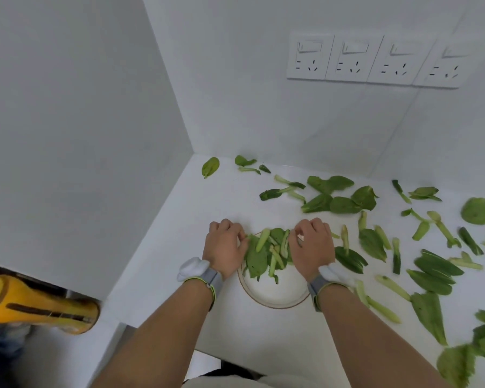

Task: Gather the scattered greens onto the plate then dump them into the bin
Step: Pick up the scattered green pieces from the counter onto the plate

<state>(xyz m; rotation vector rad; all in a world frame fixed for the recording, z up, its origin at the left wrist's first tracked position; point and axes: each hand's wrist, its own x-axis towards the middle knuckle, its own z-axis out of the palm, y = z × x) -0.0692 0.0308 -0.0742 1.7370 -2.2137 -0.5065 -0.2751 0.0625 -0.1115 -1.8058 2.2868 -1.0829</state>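
A round white plate (pixel 272 294) with a brown rim sits on the white counter in front of me. A small pile of greens (pixel 266 253) lies on its far half. My left hand (pixel 225 247) is at the pile's left edge with curled fingers touching a leaf. My right hand (pixel 312 245) is at the pile's right edge, fingers curled down over the stems. Several loose leaves and stems (pixel 375 242) lie scattered over the counter to the right and behind the plate. Whether either hand actually grips greens is hidden by the knuckles.
White walls (pixel 81 135) close in on the left and behind, meeting in a corner beyond the plate. A row of sockets (pixel 375 60) is on the back wall. A yellow-orange object (pixel 39 303) is at the lower left, below the counter edge.
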